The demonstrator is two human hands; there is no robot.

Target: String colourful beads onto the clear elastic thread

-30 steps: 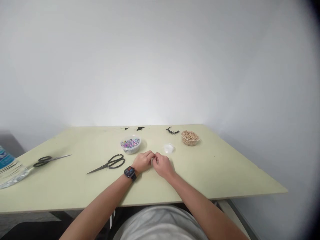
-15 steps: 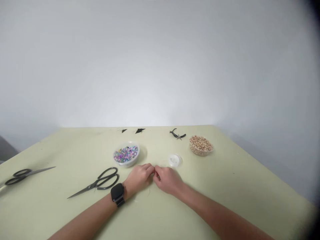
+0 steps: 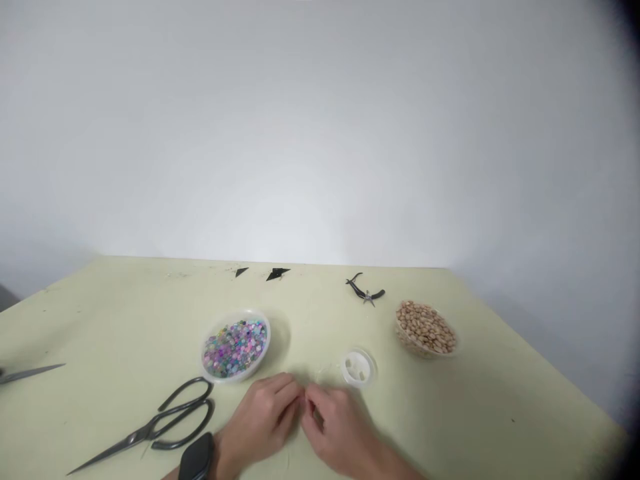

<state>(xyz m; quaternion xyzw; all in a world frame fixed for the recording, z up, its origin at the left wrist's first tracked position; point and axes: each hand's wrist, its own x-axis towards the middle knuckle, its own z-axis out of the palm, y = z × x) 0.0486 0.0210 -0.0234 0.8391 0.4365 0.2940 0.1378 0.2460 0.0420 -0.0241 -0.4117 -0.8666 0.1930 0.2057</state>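
My left hand (image 3: 267, 417), with a black watch (image 3: 197, 457) on its wrist, is closed in a pinch. Fingertip to fingertip with it, my right hand (image 3: 336, 423) is pinched too, low over the table. What lies between the fingers is too small to make out. A faint thin thread shows near the hands. Just beyond my right hand is a small white spool (image 3: 358, 368). A bowl of colourful beads (image 3: 236, 347) stands beyond my left hand, and black-handled scissors (image 3: 150, 430) lie to its left.
Farther right stands a clear tub of tan, bean-like pieces (image 3: 425, 330). Black-handled pliers (image 3: 367, 293) lie behind the spool. Dark triangular scraps (image 3: 277, 273) rest near the table's back edge, against the wall. At the far left a second scissors blade (image 3: 33, 373) is partly out of view.
The view has shifted, so the hands and table items appear lower and larger. My hands stay pinched together at the fingertips. The second scissors have partly left the picture at left.
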